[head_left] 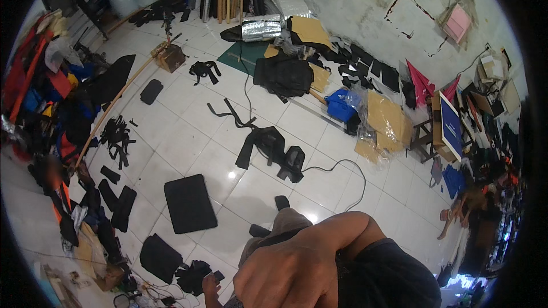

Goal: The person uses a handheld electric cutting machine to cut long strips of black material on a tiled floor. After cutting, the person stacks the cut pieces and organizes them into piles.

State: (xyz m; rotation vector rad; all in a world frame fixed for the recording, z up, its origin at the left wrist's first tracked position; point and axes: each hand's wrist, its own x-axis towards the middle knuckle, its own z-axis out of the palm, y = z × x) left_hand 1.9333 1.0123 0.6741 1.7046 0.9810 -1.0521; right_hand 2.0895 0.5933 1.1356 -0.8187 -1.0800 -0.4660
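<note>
My right hand [288,276] is raised very close to the view at the bottom middle, its back and bent knuckles showing and its fingertips hidden. Its forearm bends in from the right, below a black sleeve [391,276]. Lower and smaller, my left hand [211,292] shows at the bottom edge, fingers upward and curled by a small dark object [218,275] that it seems to hold. Behind it on the floor lie crumpled black fabric [193,278] and a folded black piece [160,258]. A black rectangular stack [190,203] lies farther off.
On the white tiles, black fabric pieces [268,144] and a thin cable [364,177] lie ahead. Beyond are a black bag [282,77] and a green mat [237,59]. Heaped fabrics [63,85] line the left side. Plastic-wrapped brown sheets [388,120] lie right; rolls stand at the wall.
</note>
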